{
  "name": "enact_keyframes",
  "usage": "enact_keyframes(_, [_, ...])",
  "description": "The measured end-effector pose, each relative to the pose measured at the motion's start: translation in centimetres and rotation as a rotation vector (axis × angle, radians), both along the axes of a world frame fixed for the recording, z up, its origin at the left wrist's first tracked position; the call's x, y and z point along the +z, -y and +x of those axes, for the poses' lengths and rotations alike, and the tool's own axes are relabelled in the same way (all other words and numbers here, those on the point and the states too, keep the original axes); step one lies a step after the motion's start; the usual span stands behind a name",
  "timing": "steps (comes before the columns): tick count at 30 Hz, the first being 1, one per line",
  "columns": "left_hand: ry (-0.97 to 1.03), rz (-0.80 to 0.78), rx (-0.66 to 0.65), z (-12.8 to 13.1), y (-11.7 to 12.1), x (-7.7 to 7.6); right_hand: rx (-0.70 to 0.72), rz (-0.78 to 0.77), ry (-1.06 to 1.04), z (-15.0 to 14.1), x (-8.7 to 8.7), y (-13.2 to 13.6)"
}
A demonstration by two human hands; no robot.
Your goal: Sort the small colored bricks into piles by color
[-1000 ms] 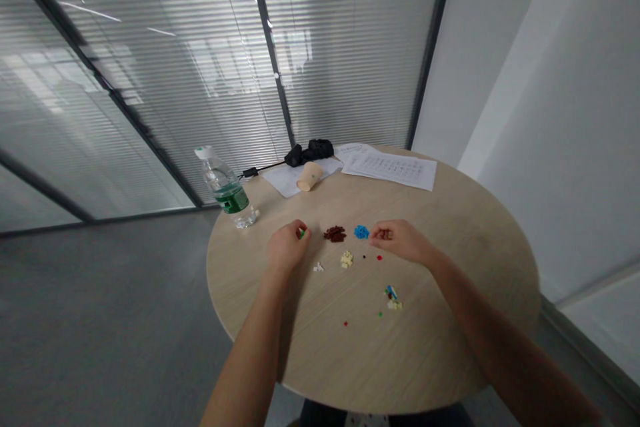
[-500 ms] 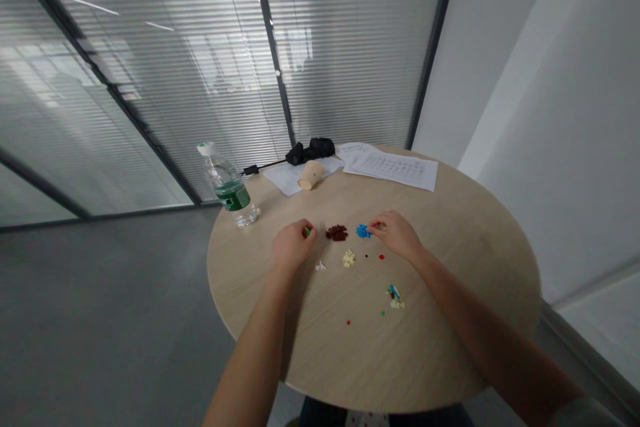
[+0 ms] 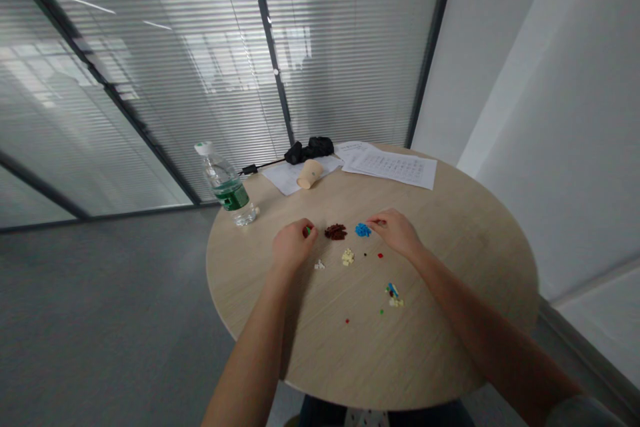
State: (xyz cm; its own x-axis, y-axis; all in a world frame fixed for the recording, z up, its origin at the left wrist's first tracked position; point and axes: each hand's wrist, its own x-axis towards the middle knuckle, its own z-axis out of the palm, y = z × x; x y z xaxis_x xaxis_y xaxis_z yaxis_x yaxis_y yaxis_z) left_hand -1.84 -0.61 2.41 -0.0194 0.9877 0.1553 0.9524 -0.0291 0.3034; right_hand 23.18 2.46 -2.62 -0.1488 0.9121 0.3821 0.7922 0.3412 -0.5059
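Observation:
My left hand (image 3: 295, 242) is closed over the left part of the table, with a bit of green showing at its fingertips; the piece is too small to make out fully. At the right edge of a pile of small blue bricks (image 3: 363, 230), my right hand (image 3: 395, 232) has its fingertips pinched; whether a brick is between them cannot be seen. Between the hands lies a pile of dark brown bricks (image 3: 335, 232). Nearer me are cream bricks (image 3: 348, 257), white pieces (image 3: 319, 265), a red piece (image 3: 381, 255) and a small mixed-colour cluster (image 3: 393, 292).
The round wooden table (image 3: 440, 360) carries a water bottle (image 3: 231, 195) at its left edge. Farther back are a paper cup (image 3: 310, 174) on its side, printed sheets (image 3: 395, 167) and a black bundle with a cable (image 3: 320, 147). A glass partition with blinds stands behind.
My right hand's fingertips have drawn slightly back from the blue pile, which shows more fully now. My left hand stays in place. The view has shifted a little.

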Motion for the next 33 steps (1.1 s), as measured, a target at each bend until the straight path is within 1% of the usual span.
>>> enact_keyframes(3, [0.019, 0.0, -0.069, 0.2, 0.2, 0.1, -0.057, 0.023, -0.058, 0.1, 0.5, 0.4])
enact_keyframes(4, [0.03, 0.006, -0.114, 0.4, 0.3, 0.1, -0.074, 0.04, -0.083, 0.2, 0.7, 0.7])
enact_keyframes(6, [0.052, 0.04, -0.248, 1.3, 0.7, -0.1, -0.102, 0.077, -0.127, 0.3, 1.0, 1.1])
enact_keyframes(8, [0.071, 0.105, -0.457, 2.7, 1.4, -0.3, -0.114, 0.096, -0.148, 0.3, 1.2, 1.6])
enact_keyframes(11, [0.075, 0.177, -0.859, 4.9, 2.5, -0.8, -0.109, 0.094, -0.155, 0.0, 1.4, 2.2])
enact_keyframes(12, [0.077, 0.193, -0.969, 5.5, 2.9, -1.1, -0.101, 0.094, -0.156, -0.1, 1.5, 2.3])
enact_keyframes(13, [0.069, 0.202, -1.042, 6.0, 3.1, -1.3, -0.093, 0.097, -0.159, -0.2, 1.6, 2.5])
enact_keyframes(14, [0.055, 0.212, -1.081, 6.4, 3.4, -1.5, -0.083, 0.1, -0.161, -0.4, 1.7, 2.6])
enact_keyframes(18, [-0.064, 0.265, -1.138, 7.3, 3.7, -2.3, -0.056, 0.11, -0.162, -0.7, 2.3, 2.9])
enact_keyframes(21, [-0.186, 0.314, -1.159, 7.5, 3.7, -2.5, -0.048, 0.112, -0.157, -0.7, 2.5, 3.0])
enact_keyframes(23, [-0.225, 0.328, -1.164, 7.7, 3.7, -2.6, -0.038, 0.11, -0.148, -0.6, 2.4, 3.0])
enact_keyframes(25, [-0.218, 0.329, -1.182, 7.7, 3.7, -2.6, -0.031, 0.102, -0.144, -0.6, 2.3, 2.9])
enact_keyframes(29, [-0.182, 0.298, -1.266, 7.7, 3.8, -2.5, -0.028, 0.093, -0.153, -0.7, 2.3, 3.0])
enact_keyframes(33, [-0.162, 0.265, -1.245, 7.5, 3.7, -2.4, -0.018, 0.091, -0.15, -0.9, 2.6, 3.2])
